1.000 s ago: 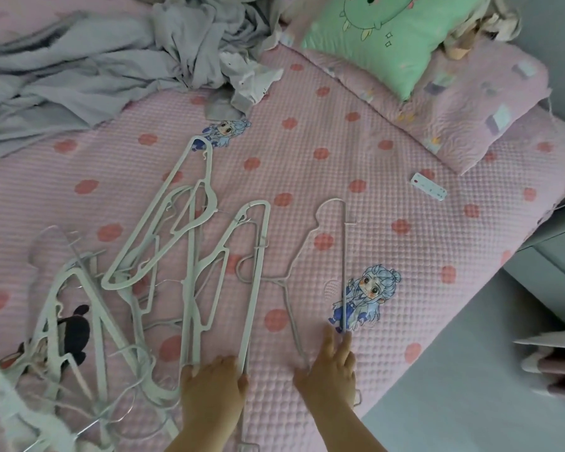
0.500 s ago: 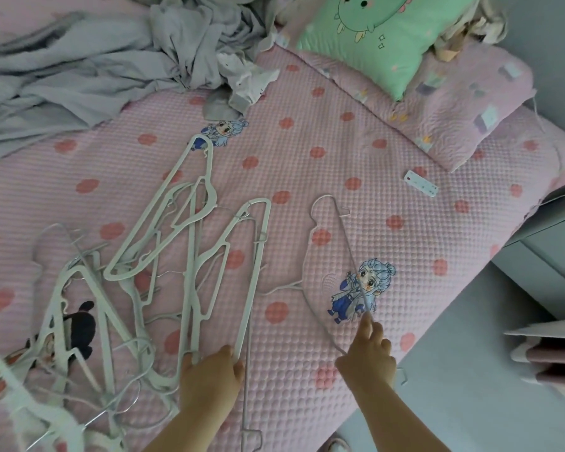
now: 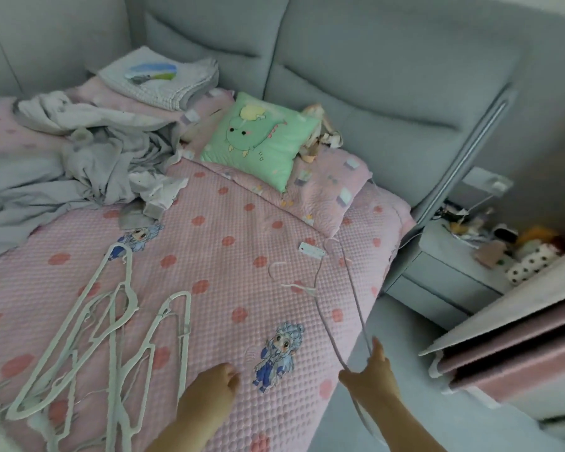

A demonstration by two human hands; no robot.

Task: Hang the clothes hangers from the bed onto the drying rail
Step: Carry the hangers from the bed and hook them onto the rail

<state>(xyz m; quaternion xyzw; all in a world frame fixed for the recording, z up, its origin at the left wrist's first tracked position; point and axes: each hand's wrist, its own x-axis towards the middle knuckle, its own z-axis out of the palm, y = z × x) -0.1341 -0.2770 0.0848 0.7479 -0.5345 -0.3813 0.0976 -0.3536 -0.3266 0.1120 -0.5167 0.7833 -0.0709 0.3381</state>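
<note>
The right hand point(image 3: 371, 373) pinches the lower end of a thin wire hanger point(image 3: 356, 301), lifted over the pink bed's point(image 3: 229, 220) edge. The left hand point(image 3: 216, 383), just left of it, rests apart with curled fingers; whether it holds anything is unclear. A pile of white hangers point(image 3: 121, 321) lies left of that hand. A green cushion point(image 3: 258, 141) sits beyond both.

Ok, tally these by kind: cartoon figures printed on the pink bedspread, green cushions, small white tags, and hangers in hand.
Cartoon figures: 2, blue-haired prints on the pink quilted bedspread.
Cushions: 1, the green square cushion.
Tags: 1, the small white rectangular tag.
Hangers in hand: 1, the thin pale wire hanger in the right hand.
Total: 5
</note>
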